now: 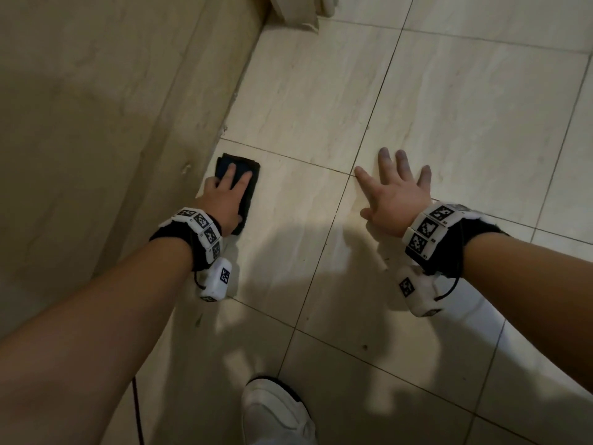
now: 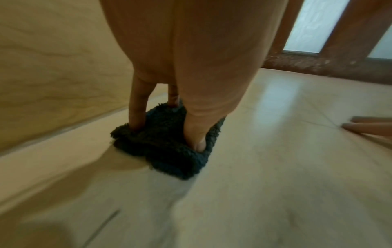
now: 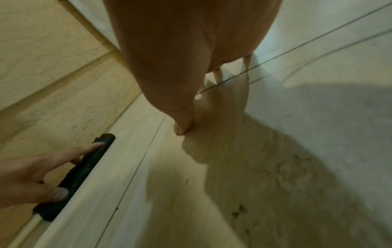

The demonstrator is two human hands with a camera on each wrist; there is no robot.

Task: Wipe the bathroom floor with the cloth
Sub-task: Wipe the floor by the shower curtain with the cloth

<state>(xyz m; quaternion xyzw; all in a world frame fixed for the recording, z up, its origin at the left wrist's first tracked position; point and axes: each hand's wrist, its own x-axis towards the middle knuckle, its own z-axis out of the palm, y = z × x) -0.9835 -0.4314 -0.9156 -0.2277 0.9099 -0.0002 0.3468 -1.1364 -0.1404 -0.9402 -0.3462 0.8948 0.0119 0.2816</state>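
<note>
Wall: at nine o'clock from our left hand, the beige marble-look wall (image 1: 96,123) meets the floor in a seam that runs toward twelve.
Cloth: we find the dark cloth (image 1: 239,178) folded into a thick pad, flat on the floor (image 1: 449,107) right beside that seam, well apart from our right hand at its three o'clock.
Left hand: our left hand (image 1: 224,200) lies on top of the pad, fingers (image 2: 137,107) straight and spread, tips sunk into the nap; the thumb bears down on the near edge. Nothing is curled round or pinched.
Handling: we judge the cloth light, soft and shaggy, quick to bunch or unfold under a sideways pull, and likely to slide easily over the glossy tile.
Where to hold: a flat palm over the middle with fingers fanned toward the corners looks the surest purchase to us; a pinch at one edge would probably drag it out of its fold.
Right hand: our right hand (image 1: 396,191) is splayed wide with straight fingers, holding nothing, low over the tile at a grout line; whether it touches the tile we cannot tell.
Foot: at six o'clock, a white shoe (image 1: 276,412) stands on the tiles.
</note>
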